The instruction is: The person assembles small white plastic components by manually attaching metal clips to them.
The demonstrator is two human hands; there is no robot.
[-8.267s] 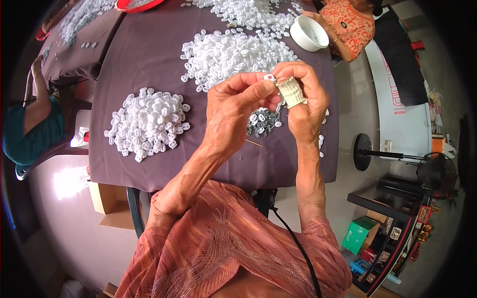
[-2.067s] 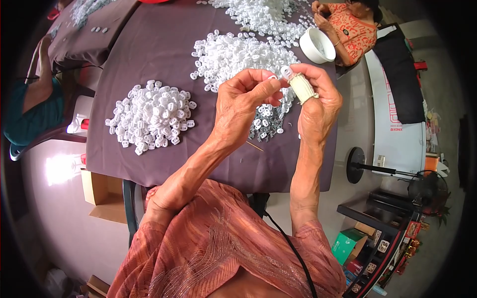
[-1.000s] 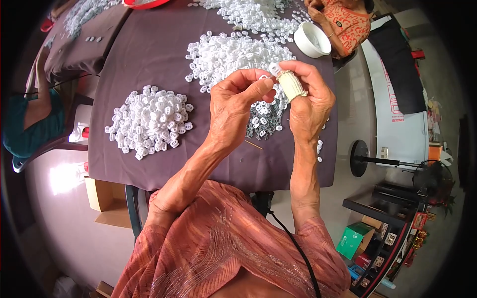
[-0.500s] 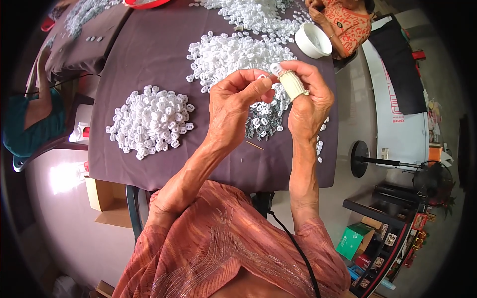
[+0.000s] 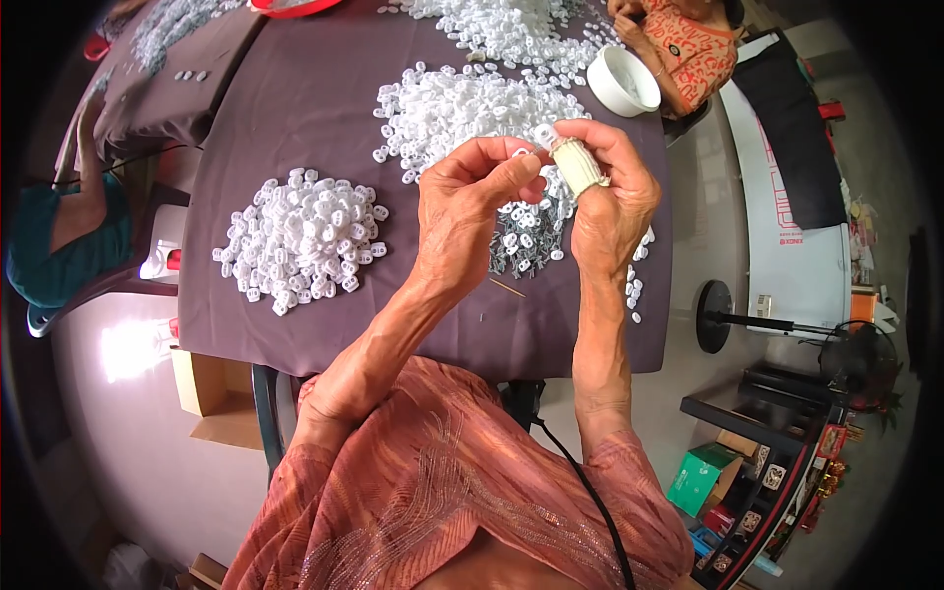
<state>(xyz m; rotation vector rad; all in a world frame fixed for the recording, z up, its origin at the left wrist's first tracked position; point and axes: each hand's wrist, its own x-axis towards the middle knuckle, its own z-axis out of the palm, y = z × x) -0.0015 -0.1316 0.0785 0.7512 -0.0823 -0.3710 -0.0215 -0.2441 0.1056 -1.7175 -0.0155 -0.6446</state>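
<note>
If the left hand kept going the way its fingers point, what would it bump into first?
Probably the small white plastic piece pinched at its fingertips, then the right hand with its wrapped finger; depth is hard to judge.

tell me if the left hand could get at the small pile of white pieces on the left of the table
Probably yes. The left hand is raised over the purple cloth, and the small white pile lies just to its left with only bare cloth between; its fingers pinch a small white piece.

White bowl (image 5: 623,83) at the far table edge, standing fan (image 5: 854,352), green box (image 5: 704,477) on the floor.
</note>
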